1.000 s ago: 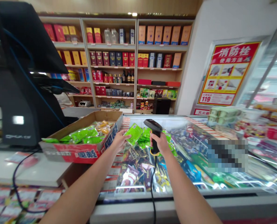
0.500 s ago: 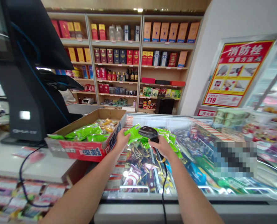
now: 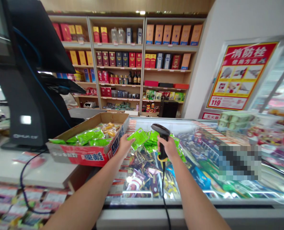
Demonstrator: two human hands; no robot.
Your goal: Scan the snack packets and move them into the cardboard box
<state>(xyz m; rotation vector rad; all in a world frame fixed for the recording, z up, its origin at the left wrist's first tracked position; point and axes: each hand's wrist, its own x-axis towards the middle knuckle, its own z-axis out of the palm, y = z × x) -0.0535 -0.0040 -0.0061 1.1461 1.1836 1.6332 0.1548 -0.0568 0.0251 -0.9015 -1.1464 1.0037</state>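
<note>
Black corded barcode scanner [image 3: 161,131] gripped upright in right hand [image 3: 167,149], head angled left, cord hanging nearward. Lime-green snack packet [image 3: 138,138] held tilted at its near corner by left hand [image 3: 125,144], just left of the scanner, not touching it

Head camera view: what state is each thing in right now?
Left hand: pinching the green packet.
Green packet: lifted, tilted, looks sealed.
Right hand: closed around the barcode scanner.
Barcode scanner: upright, head up, cable hanging.
Cardboard box: open-topped, filled with packets.
Glass-topped freezer: closed.
</note>
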